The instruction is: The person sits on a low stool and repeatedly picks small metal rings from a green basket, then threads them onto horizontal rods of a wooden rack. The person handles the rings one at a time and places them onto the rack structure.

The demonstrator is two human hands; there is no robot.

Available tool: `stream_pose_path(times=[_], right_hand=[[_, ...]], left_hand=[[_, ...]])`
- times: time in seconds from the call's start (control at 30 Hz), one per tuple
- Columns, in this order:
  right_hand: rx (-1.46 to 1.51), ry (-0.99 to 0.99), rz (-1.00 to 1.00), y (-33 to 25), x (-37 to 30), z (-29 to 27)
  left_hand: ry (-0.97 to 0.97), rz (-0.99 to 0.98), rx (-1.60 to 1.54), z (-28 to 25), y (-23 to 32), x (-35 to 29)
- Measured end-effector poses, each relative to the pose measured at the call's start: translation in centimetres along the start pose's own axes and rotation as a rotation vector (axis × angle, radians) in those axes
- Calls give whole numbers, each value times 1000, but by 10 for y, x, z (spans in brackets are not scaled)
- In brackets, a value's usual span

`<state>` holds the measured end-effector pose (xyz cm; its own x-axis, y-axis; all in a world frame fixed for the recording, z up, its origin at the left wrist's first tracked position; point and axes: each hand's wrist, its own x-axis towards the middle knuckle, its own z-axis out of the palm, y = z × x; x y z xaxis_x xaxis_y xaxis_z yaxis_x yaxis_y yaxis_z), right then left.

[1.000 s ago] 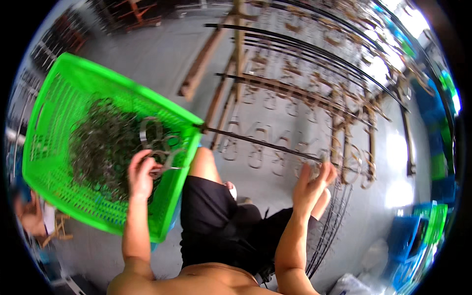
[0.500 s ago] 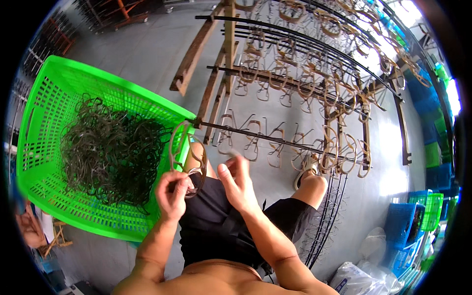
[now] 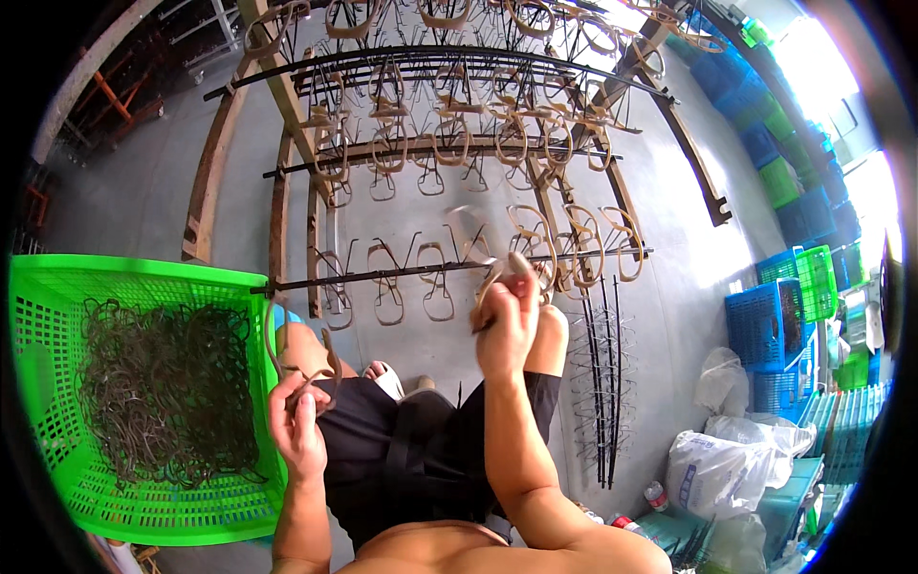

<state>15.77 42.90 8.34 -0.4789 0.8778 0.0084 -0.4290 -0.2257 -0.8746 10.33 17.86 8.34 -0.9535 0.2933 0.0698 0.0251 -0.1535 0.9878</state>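
Observation:
My left hand (image 3: 300, 430) is closed around brown eyeglass frames (image 3: 332, 360), held beside the green basket's near right corner. Inside that green basket (image 3: 191, 273) lies a tangled heap of dark brown eyeglass frames (image 3: 167, 392). Farther forward, my right hand (image 3: 507, 325) pinches another brown eyeglass frame, partly smeared by motion, at the lowest black rod (image 3: 368, 273) of the rack. Several tan eyeglass frames (image 3: 387, 298) hang in a row along that rod. How the pinched frame meets the rod cannot be made out.
A wooden rack (image 3: 280, 220) carries more rods of eyeglass frames. Black rods with thin prongs (image 3: 601, 402) stand right of my knee. Blue baskets (image 3: 755, 320) and a white plastic bag (image 3: 717, 469) sit at the right, near a bottle (image 3: 655, 495).
My view has turned right, so basket and rack appear farther left. My right hand has moved away from my left, out to the rod with an eyeglass frame. The left keeps its frames.

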Motion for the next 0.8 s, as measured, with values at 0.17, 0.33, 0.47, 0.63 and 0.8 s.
stream_pose_path(times=[0.17,0.33,0.47,0.63,0.8], right_hand=[[-584,225,-271,42,37,1],[-396,309,-84,45,39,10],[-128,251,-22,43,43,7],[-78,233,35,37,43,13],[-184,196,0,46,37,22]], left_hand=[[-44,-50,-89,-11,8,6],[-20,39,6,-18,6,9],[50,22,47,-32,5,15],[148,83,422,-57,-3,26],[292,-8,661,-93,-10,36]])
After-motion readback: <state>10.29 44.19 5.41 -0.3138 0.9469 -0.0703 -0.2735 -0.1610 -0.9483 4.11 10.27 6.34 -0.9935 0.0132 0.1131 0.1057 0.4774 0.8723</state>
